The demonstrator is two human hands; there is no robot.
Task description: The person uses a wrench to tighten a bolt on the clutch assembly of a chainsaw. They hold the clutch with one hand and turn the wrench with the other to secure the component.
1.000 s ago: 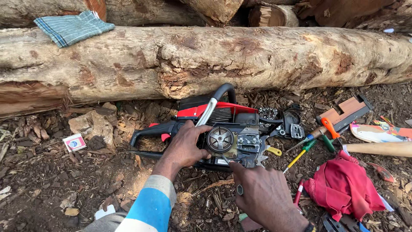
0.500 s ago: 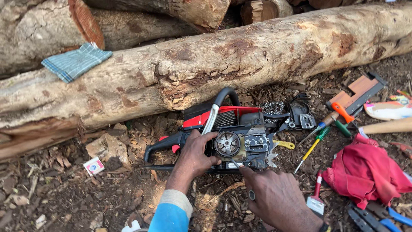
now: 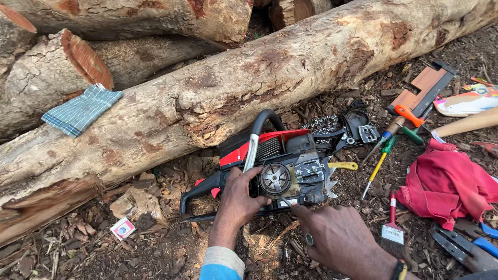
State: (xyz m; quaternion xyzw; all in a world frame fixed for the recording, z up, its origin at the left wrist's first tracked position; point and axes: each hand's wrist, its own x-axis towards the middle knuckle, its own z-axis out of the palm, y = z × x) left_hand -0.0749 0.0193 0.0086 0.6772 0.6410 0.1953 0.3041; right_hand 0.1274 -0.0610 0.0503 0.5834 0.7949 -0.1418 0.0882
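A red and black chainsaw (image 3: 275,166) lies on its side on the chip-strewn ground, near the big log (image 3: 249,88), long axis left to right, rear handle pointing left. The left hand (image 3: 238,199) grips its body; the right hand (image 3: 332,233) pinches a small tool (image 3: 287,201) against it.

Lying outdoors in even daylight on dark ground (image 3: 155,249) littered with bark chips and wood scraps. Stretching across behind, a long peeling log (image 3: 290,67), with cut logs (image 3: 57,78) stacking up beyond it at upper left. Resting on the bark, a folded blue checked cloth (image 3: 82,110).
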